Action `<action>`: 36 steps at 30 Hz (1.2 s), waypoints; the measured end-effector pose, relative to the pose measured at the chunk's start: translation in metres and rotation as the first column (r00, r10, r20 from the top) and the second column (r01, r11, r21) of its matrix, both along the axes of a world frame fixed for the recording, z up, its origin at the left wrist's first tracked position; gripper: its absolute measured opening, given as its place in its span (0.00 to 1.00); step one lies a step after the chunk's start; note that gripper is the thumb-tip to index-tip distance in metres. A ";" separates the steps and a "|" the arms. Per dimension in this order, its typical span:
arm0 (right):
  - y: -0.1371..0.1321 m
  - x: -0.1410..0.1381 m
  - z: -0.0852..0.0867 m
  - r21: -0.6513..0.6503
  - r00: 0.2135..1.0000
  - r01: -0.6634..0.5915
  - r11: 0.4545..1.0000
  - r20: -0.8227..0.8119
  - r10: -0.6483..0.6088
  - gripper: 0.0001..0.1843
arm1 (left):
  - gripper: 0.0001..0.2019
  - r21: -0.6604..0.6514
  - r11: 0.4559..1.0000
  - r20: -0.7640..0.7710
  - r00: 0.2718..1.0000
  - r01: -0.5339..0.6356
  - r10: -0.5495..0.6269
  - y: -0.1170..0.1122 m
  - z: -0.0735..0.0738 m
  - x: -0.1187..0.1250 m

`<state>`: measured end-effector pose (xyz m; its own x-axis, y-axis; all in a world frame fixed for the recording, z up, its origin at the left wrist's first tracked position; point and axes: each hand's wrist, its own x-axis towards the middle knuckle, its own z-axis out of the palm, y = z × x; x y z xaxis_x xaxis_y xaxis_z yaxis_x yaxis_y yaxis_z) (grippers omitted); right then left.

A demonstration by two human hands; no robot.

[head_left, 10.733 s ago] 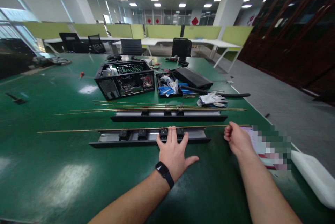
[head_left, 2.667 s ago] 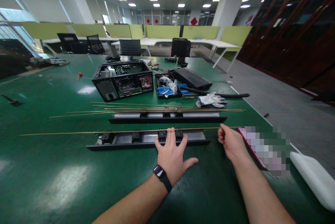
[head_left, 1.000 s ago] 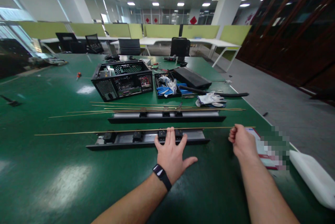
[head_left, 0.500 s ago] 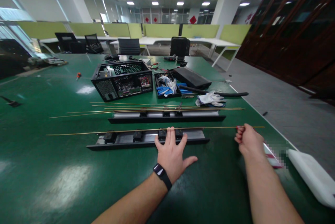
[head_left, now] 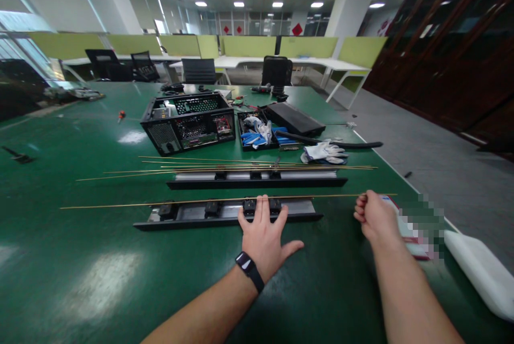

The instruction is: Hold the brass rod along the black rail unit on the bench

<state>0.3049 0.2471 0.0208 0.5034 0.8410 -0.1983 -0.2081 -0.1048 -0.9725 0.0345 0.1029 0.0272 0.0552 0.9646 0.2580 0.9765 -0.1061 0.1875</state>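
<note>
A long thin brass rod [head_left: 160,203] runs across the near metal channel [head_left: 231,222], past its left and right ends. My left hand [head_left: 265,231] lies over the channel with its fingers stretched out, the fingertips on or just over the rod. Black blocks [head_left: 212,208] are set in the channel, two of them partly under my fingers. Off to the right, my right hand [head_left: 376,215] is closed around the rod near its right end. Behind, a second channel [head_left: 257,183] has several brass rods [head_left: 160,172] lying along it.
A black computer case [head_left: 187,124] stands further back, beside a black tray [head_left: 257,146] holding gloves. White gloves [head_left: 324,152] and a black tube [head_left: 353,144] lie to the right. Near the right edge are a red-and-white packet [head_left: 415,247] and a white object [head_left: 477,269].
The rod has slid to the left through the channel, and my right hand has moved slightly left with it. My left hand stays in place. A red bit by my right fingers no longer shows.
</note>
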 end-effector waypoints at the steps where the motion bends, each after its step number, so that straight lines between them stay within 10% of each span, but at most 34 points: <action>1: -0.002 -0.005 0.000 -0.015 1.000 0.007 1.000 0.015 -0.007 0.10 | 0.41 -0.001 1.000 0.000 1.000 0.000 0.000 0.000 0.000 0.000; 18: -0.029 -0.061 -0.003 -0.088 0.924 -0.376 0.923 0.042 0.380 0.20 | 0.41 -0.006 1.000 -0.013 1.000 -0.010 0.010 0.000 0.001 0.001; 36: -0.033 -0.068 0.001 -0.074 0.891 -0.420 0.904 0.156 0.427 0.25 | 0.41 0.004 1.000 -0.002 1.000 -0.009 0.009 0.000 0.001 0.002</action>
<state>0.2365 0.2142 0.0219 0.1295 0.9753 -0.1789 0.0264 -0.1838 -0.9826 0.0361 0.1027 0.0279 0.0473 0.9639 0.2619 0.9779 -0.0981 0.1846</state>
